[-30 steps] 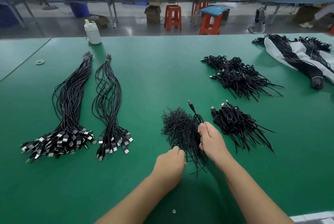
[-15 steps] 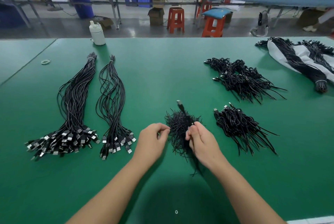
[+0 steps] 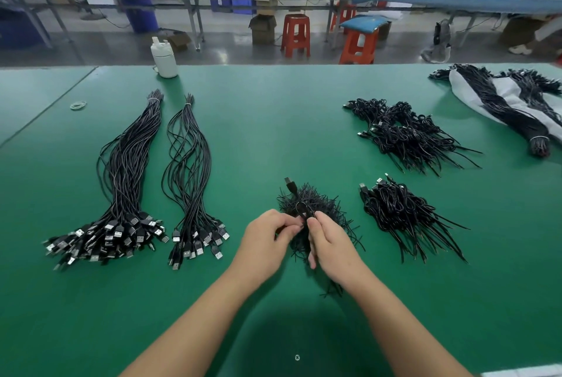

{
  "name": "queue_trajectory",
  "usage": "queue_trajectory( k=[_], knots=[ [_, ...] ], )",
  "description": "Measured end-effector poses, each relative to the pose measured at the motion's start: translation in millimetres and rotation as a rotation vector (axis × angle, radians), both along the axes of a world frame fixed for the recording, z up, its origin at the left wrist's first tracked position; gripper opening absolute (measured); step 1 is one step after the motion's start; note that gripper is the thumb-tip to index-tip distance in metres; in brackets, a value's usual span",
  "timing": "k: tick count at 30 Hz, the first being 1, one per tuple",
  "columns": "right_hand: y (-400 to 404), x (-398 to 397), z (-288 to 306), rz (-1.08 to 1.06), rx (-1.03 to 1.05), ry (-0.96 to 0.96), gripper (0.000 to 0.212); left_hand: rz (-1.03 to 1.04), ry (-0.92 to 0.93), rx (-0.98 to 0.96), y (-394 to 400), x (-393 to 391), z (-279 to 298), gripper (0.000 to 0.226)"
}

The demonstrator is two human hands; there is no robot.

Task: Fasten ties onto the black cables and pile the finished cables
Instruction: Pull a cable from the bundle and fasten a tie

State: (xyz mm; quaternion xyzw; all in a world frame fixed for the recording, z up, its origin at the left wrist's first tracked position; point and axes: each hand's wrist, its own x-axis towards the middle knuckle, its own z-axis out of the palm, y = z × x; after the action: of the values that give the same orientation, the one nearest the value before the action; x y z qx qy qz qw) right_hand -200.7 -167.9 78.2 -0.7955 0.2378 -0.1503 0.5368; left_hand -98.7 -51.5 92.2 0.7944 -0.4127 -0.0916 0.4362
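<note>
My right hand (image 3: pixel 330 241) grips a folded black cable (image 3: pixel 292 189) above a heap of loose black ties (image 3: pixel 322 206); the cable's plug sticks up past the heap. My left hand (image 3: pixel 267 235) pinches a tie at the cable, fingertips meeting the right hand's. A small pile of tied cables (image 3: pixel 401 213) lies just right of the heap, and a larger pile of tied cables (image 3: pixel 407 134) lies farther back. Two long bundles of untied cables lie to the left: a big bundle (image 3: pixel 121 182) and a thinner bundle (image 3: pixel 190 175).
The green table (image 3: pixel 273 121) carries a white bottle (image 3: pixel 164 58) at its far edge, a rubber band (image 3: pixel 78 105) at far left, and a white bag with cable bundles (image 3: pixel 514 102) at far right. Red stools and workbenches stand beyond.
My left hand rose from the near edge of the tie heap and came to the right hand. The cable's plug shifted left, and both hands now meet at the cable.
</note>
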Motion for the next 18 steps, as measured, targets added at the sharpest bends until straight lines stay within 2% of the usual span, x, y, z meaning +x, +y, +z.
queue_trajectory(
  k=[2, 4, 6, 8, 11, 14, 16, 18],
  knots=[
    [-0.8, 0.0, 1.1, -0.048, -0.007, 0.007, 0.032, -0.046, -0.15, 0.046, 1.7, -4.1, 0.8, 0.014],
    [-2.5, 0.0, 1.4, -0.066, 0.01, 0.021, 0.032, -0.07, -0.501, 0.063, 3.5, -6.1, 5.6, 0.012],
    [-3.1, 0.0, 0.9, -0.041, 0.094, 0.026, 0.033, -0.115, -0.821, -0.026, 4.1, -2.4, 9.3, 0.016],
    [-2.4, 0.1, 0.5, 0.011, 0.208, 0.03, 0.032, -0.194, -0.931, -0.085, 3.4, 1.4, 13.4, 0.019],
    [-0.3, 1.0, 2.4, 0.054, 0.313, 0.052, 0.03, -0.327, -0.948, -0.066, 1.5, 7.9, 17.2, 0.024],
    [2.2, 1.1, 3.5, 0.09, 0.346, 0.073, 0.029, -0.311, -0.88, 0.014, 1.1, 11.6, 18.2, 0.024],
    [6.3, 0.9, 2.9, 0.108, 0.342, 0.068, 0.03, -0.26, -0.757, 0.067, -0.3, 11.9, 17.0, 0.02],
    [10.5, 1.2, 2.4, 0.087, 0.345, 0.043, 0.031, -0.163, -0.539, 0.083, -2.0, 9.2, 17.2, 0.014]
  ],
)
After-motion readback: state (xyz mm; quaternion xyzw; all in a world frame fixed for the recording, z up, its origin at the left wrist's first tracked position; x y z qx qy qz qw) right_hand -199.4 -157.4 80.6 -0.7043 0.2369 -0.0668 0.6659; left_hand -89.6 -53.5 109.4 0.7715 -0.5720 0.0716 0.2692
